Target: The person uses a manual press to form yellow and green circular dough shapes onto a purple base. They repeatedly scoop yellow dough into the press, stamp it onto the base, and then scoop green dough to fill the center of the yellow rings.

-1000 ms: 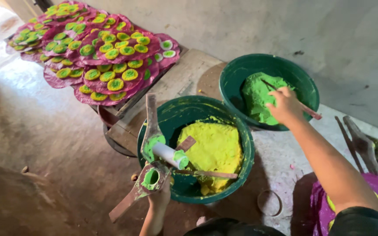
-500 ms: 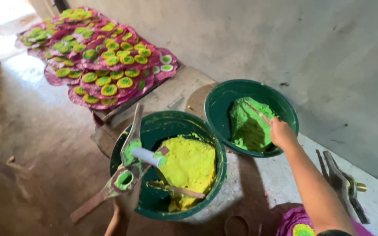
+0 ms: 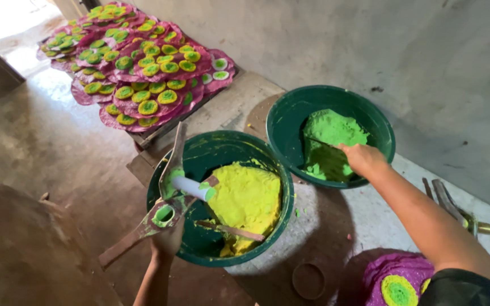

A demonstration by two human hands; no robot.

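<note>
My right hand (image 3: 363,158) reaches into the far green basin (image 3: 290,107) and grips a thin stick (image 3: 320,141) whose tip is buried in bright green paste (image 3: 330,139). My left hand (image 3: 167,241) holds a wooden press mould (image 3: 163,212) smeared with green, with a white tube (image 3: 191,187) across it, at the rim of the near green basin (image 3: 216,150). That basin holds a mound of yellow-green paste (image 3: 245,201) with a wooden stick (image 3: 231,230) lying on it.
A board at the back left carries many magenta discs with green and yellow centres (image 3: 143,73). One more such disc (image 3: 395,286) lies by my right arm. Metal tools (image 3: 452,207) lie at the right. A grey wall runs behind the basins.
My right hand went deeper into the far basin and lowered the stick into the green paste. The view drifted, so both basins sit more central. My left hand kept hold of the mould.
</note>
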